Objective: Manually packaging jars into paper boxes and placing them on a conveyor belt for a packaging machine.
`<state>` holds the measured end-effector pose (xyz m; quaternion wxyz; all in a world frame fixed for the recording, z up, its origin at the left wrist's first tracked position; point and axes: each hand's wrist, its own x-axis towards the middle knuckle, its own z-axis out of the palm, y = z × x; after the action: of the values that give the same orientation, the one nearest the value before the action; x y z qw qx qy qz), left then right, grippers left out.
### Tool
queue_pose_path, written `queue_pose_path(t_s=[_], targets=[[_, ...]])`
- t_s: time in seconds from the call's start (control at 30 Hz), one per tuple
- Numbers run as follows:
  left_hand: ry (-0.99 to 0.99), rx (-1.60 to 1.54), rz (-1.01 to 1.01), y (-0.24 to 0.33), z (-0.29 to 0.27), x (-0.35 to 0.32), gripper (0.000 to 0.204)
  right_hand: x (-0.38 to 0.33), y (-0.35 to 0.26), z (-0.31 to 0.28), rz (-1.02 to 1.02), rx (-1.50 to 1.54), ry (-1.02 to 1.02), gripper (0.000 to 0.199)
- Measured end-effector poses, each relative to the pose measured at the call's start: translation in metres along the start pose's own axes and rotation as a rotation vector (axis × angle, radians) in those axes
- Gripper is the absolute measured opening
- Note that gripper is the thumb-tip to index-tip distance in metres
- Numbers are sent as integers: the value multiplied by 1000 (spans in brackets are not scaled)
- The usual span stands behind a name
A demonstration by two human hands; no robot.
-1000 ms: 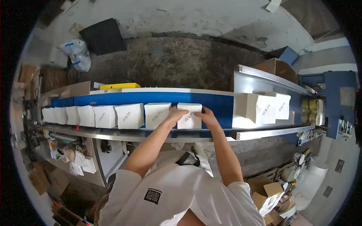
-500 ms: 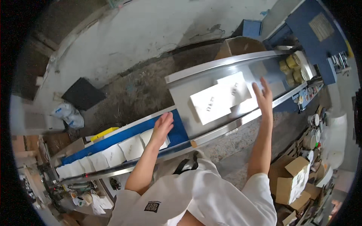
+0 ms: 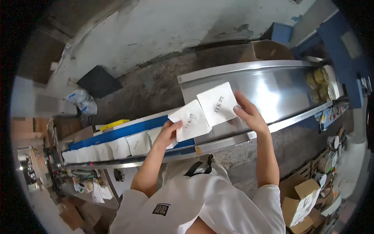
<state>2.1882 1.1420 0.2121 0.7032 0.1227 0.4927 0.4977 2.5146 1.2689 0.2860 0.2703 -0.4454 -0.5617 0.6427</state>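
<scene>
Two square white paper packets with dark print are lifted above the near left end of a steel slide table (image 3: 278, 82). The left packet (image 3: 193, 124) is pinched at its left edge by my left hand (image 3: 166, 134), thumb on top. At its right edge the other packet (image 3: 217, 104) is gripped by my right hand (image 3: 250, 116), whose fingers are partly behind it. Their adjoining edges meet or slightly overlap. More white packets (image 3: 120, 147) overlap in a row on the blue conveyor belt (image 3: 157, 122), running left from under my left forearm.
Glass jars with yellowish contents (image 3: 324, 84) stand at the table's right end. Raised metal rims (image 3: 241, 69) border the table. An open cardboard box (image 3: 298, 202) sits at lower right. A yellow bar (image 3: 114, 124) lies beside the belt, and a dark mat (image 3: 99, 82) is on the floor.
My hands have come together on the two packets, which lay on the steel table before. Both packets are now held and have shifted left toward the belt. The head view has also shifted.
</scene>
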Motion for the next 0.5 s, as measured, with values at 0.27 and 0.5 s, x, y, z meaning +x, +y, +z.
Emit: queue_pose_path(t_s=[0.27,0.5], targets=[[240,37,248,58,-111,51,45,-32,-36,16,-151,58,209,65],[225,242,52,16,-94,132,32,-48,-42,23,-146,-34,316,60]])
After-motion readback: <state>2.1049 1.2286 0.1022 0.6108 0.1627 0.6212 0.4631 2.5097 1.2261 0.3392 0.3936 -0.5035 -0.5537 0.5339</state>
